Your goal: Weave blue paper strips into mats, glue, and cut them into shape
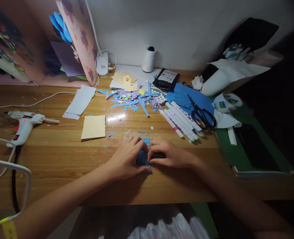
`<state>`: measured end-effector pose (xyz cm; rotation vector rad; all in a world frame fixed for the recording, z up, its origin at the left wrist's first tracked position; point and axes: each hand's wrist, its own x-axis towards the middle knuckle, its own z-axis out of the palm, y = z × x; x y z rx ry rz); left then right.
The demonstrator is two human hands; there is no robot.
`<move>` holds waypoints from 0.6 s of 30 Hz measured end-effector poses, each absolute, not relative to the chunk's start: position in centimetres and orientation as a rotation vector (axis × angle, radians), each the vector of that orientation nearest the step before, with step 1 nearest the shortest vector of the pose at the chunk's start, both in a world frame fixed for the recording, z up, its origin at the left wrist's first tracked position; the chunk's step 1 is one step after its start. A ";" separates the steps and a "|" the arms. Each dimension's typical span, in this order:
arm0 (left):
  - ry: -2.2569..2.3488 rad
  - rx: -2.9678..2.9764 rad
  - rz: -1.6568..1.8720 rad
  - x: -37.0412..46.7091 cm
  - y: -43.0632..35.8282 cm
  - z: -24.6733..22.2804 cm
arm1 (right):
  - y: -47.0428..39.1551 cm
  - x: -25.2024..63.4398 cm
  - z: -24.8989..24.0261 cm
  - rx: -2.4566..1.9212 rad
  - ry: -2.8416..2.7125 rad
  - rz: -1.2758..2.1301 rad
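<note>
A small blue woven paper piece (144,157) lies flat on the wooden desk (122,189), near its front edge, between two bare hands. The left hand (129,156) arches over its left side, thumb and fingers spread in a wide C, touching it. The right hand (163,153) is curled more narrowly at its right edge, thumb and index fingertip close together (whether they pinch a strip, I cannot tell). Both forearms reach in from the lower corners, slanting inward, wrists low over the desk.
</note>
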<state>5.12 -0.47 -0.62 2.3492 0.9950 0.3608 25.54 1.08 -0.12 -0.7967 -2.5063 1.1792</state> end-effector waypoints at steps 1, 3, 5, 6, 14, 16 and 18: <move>0.995 2.349 0.361 5.1 -0.5 -0.6 | 1.1 25.5 -0.1 -0.810 -2.482 1.177; 0.988 2.352 0.358 5.1 -0.5 -0.5 | 1.0 25.4 -0.3 -0.851 -2.410 1.163; 0.982 2.363 0.354 5.1 -0.4 -0.4 | 0.7 25.2 -0.5 -0.898 -2.363 1.149; 0.979 2.372 0.349 5.2 -0.4 -0.4 | 0.5 25.0 -0.6 -0.919 -2.354 1.136; 1.055 2.439 0.288 5.7 -0.7 -0.6 | 0.0 24.5 -0.7 -1.024 -2.279 1.084; 1.059 2.429 0.283 5.8 -0.8 -0.6 | 0.4 24.9 -0.4 -1.036 -2.230 1.229; 1.054 2.416 0.285 5.8 -0.9 -0.5 | 0.6 25.3 -0.1 -1.022 -2.195 1.336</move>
